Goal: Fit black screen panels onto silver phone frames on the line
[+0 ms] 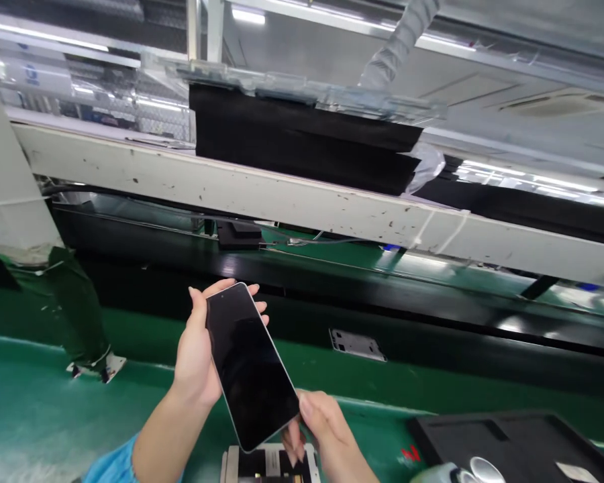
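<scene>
In the head view, you hold a black phone (249, 365) in the air, above the near part of the green bench (40, 409). Its dark screen faces up to you, and its thin silver edge shows. The long axis of the phone runs from upper left to lower right, so it lies tilted to the bench.

Your left hand (197, 349) supports the upper half from the side, and its fingers (254, 290) curl around the far edge. Your right hand (322, 429) is at the lower end, nearer to you, and pinches the corner there. A blue sleeve (111, 464) shows on your left arm.

Just below the phone, a flat white-framed object (266, 464) is cut off by the bottom of the view, so I cannot tell what it is. A small silver metal plate (357, 345) lies farther away, on the dark band past the bench. A black tray (508, 429) sits toward the lower right corner, with a round silver thing (484, 471) cut off at its near side. Your hands hide the back of the phone and its lower corner. Above, a dirty white beam (231, 188) crosses the view.
</scene>
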A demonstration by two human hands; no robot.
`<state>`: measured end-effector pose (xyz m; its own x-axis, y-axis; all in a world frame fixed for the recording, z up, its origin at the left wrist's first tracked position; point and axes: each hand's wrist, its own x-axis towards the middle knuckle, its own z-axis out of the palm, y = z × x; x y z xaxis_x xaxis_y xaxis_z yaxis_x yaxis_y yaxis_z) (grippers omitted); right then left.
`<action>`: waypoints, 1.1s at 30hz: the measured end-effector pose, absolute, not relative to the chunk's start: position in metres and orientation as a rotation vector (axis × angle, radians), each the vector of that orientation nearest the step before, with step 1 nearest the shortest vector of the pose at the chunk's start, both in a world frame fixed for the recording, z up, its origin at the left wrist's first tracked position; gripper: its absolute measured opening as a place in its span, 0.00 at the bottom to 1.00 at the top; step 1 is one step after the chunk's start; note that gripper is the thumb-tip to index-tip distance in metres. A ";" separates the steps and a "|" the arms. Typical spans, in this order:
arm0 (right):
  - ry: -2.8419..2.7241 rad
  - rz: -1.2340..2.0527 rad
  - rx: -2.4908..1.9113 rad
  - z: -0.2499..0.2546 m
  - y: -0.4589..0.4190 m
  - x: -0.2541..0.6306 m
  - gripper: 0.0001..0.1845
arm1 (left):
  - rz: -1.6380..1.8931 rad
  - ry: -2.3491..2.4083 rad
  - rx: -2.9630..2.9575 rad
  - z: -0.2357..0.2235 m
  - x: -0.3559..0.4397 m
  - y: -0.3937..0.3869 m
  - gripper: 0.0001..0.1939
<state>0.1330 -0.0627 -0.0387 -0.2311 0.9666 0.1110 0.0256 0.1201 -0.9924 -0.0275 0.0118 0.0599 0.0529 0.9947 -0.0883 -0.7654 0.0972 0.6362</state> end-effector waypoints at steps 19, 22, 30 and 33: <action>-1.329 1.441 -0.939 -0.064 -0.065 0.084 0.41 | 1.596 0.548 0.459 0.052 -0.021 0.008 0.32; -1.379 1.413 -0.971 -0.062 -0.067 0.087 0.41 | 1.590 0.553 0.452 0.053 -0.021 0.007 0.31; -1.405 1.408 -0.860 -0.060 -0.068 0.090 0.37 | 1.650 0.539 0.447 0.055 -0.016 -0.001 0.33; -1.335 1.494 -0.893 -0.058 -0.067 0.085 0.38 | 1.679 0.556 0.464 0.054 -0.015 -0.002 0.34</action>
